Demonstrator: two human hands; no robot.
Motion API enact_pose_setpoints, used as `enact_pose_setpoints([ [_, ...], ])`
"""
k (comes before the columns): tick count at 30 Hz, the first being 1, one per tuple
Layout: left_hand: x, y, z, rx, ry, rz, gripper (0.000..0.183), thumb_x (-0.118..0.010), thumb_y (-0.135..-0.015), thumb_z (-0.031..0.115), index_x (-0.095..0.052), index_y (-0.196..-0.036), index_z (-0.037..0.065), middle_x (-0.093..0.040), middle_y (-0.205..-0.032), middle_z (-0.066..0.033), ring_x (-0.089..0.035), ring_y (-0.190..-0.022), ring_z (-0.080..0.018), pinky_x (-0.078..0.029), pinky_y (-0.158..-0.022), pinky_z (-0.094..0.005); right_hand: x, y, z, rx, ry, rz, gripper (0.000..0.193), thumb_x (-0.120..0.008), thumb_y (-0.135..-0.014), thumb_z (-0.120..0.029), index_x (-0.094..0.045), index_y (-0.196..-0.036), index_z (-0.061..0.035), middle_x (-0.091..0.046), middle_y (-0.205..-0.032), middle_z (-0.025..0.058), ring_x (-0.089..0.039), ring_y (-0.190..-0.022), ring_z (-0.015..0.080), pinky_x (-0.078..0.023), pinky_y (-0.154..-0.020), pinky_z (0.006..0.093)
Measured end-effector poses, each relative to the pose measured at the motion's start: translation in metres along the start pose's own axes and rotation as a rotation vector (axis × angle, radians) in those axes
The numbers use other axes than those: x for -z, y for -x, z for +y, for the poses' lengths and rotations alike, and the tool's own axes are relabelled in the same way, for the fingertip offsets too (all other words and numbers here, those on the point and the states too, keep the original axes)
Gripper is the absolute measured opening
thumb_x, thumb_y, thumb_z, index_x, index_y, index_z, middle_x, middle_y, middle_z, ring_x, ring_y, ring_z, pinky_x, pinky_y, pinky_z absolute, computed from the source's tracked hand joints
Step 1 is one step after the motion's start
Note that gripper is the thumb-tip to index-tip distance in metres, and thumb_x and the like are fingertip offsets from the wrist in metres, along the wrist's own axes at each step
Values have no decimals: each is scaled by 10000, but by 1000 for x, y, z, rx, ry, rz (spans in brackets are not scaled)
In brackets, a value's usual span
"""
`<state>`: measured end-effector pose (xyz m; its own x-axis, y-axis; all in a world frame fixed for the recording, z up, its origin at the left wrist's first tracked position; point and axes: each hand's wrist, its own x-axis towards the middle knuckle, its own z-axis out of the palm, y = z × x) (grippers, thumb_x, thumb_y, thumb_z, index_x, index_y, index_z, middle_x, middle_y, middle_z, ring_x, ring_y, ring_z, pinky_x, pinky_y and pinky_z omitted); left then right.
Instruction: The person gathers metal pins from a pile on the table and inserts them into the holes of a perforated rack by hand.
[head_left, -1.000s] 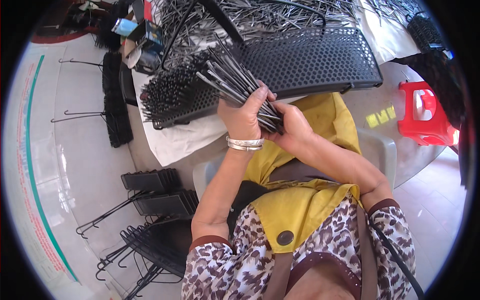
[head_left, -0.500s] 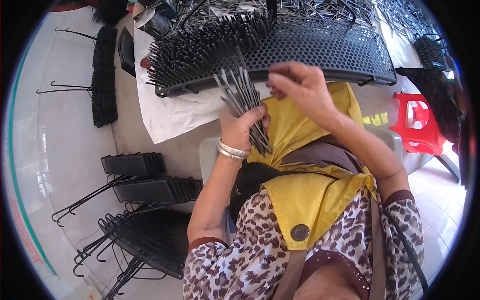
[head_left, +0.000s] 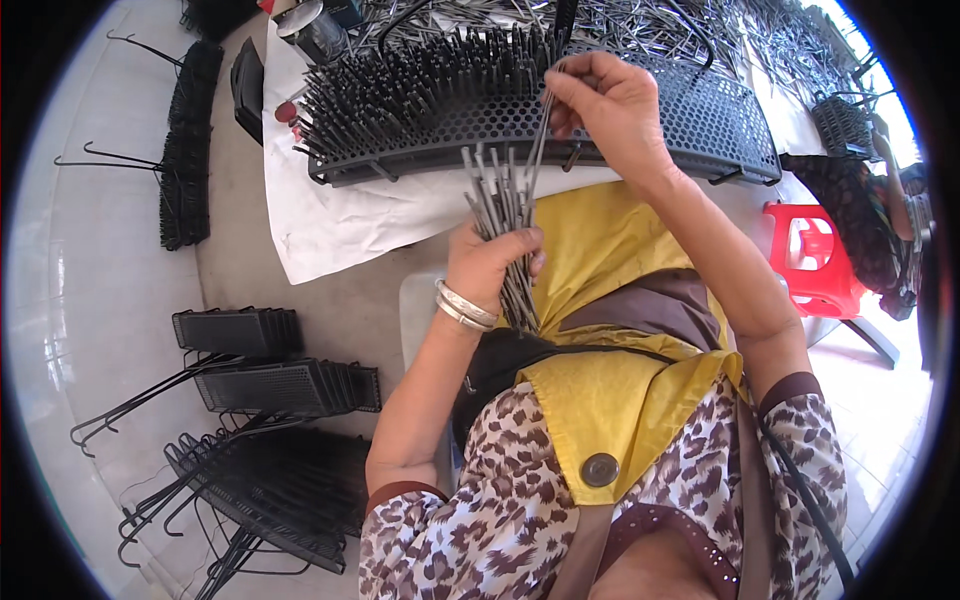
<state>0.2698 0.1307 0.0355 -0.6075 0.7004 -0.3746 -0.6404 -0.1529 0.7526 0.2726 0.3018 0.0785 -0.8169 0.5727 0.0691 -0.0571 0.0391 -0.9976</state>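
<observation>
My left hand is closed round a bundle of thin grey rods, their ends fanned upward. Above it, my right hand pinches the upper end of a single rod, whose lower end still meets the bundle. Just beyond both hands lies a curved black perforated metal rack. Its left part bristles with many upright dark rods, while the holes on the right side are bare.
Loose rods cover the white-sheeted table behind the rack. A can stands at the back left. Black racks with hooks are stacked on the floor at left. At right are a red stool and another person's arm.
My right hand has moved up and over the rack, and now pinches a rod by its top end. My left hand keeps the bundle, slightly lower.
</observation>
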Motion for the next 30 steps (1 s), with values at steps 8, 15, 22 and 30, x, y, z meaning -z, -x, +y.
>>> enact_pose_setpoints([
  [8,13,-9,1,-116,-37,128,132,-583,-667,-10,-493,-763,-1,-522,-610,-83,-511,-465,-166,-418,-388,-259,-19,-4,-1,133,133,-84,82,-546,-774,-38,-513,-820,21,-549,-631,37,-535,-502,71,-450,-438,188],
  [15,11,-7,5,-109,13,52,152,-612,-704,55,-498,-793,7,-522,-629,-78,-507,-476,-160,-404,-388,-247,-27,13,17,172,236,-171,102,-558,-768,-44,-501,-824,20,-545,-628,29,-529,-508,57,-449,-447,183],
  [22,2,-5,4,-19,173,73,139,-590,-721,71,-499,-813,20,-517,-641,-85,-499,-481,-174,-400,-397,-259,-27,9,29,845,654,-60,102,-568,-729,-20,-507,-808,-1,-547,-653,90,-548,-525,196,-453,-478,267],
  [30,2,5,5,49,329,7,116,-571,-734,62,-492,-805,16,-513,-662,-98,-483,-480,-180,-377,-403,-284,-14,-5,8,522,425,42,73,-577,-733,-63,-524,-767,-24,-563,-613,94,-575,-511,171,-453,-468,256],
])
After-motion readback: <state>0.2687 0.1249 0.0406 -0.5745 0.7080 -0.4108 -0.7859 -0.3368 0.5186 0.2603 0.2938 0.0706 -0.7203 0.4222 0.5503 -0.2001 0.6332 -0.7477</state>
